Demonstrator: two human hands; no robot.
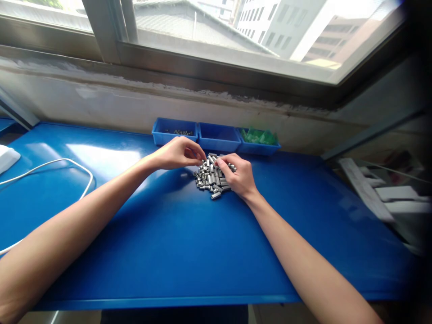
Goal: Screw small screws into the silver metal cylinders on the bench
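Observation:
A heap of small silvery metal pieces lies on the blue tabletop, with long hexagonal standoffs (216,180) on its right and short nut-like pieces (200,181) on its left. My left hand (178,154) reaches to the heap's upper left edge, thumb and fingers drawn together; whatever is between its fingertips is too small to make out. Over the right side of the heap, my right hand (239,174) has thumb and forefinger closed on what looks like a metal standoff. More metal pieces show in the gap beneath its forefinger, and its palm is hidden.
Behind the heap three joined blue bins stand by the wall: a left bin (155,137) with small metal parts, a middle bin (219,145), and a right bin (259,149) holding green pieces. A white cable (79,164) curves across the blue table (189,252) at left.

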